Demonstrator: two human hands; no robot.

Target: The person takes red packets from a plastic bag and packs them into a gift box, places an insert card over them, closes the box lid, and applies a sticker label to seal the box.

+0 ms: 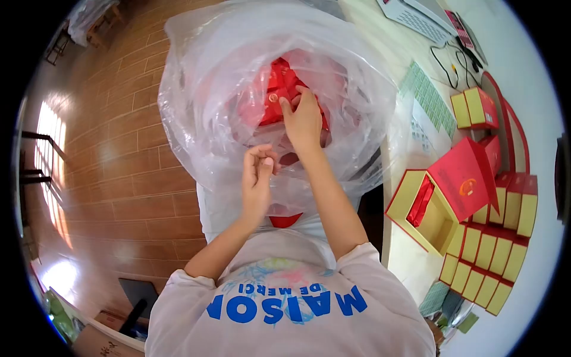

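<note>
A large clear plastic bag (208, 77) stands open in front of me, with shiny red foil packets (279, 86) inside. My right hand (303, 119) reaches into it, thumb and fingers closed on a red packet; the fingertips are partly hidden among the packets. My left hand (257, 181) is at the near side of the bag's mouth, fingers loosely curled and thumb apart, with nothing visible in it. A red piece (286, 221) shows below the bag near my lap.
At right, a white table (404, 256) bears an open red box (437, 202) with a red packet inside. Stacked red-and-yellow boxes (491, 253), green printed sheets (431, 95), cables (455, 62) and a white device (416, 18) lie there too. Wooden floor (131, 178) is at left.
</note>
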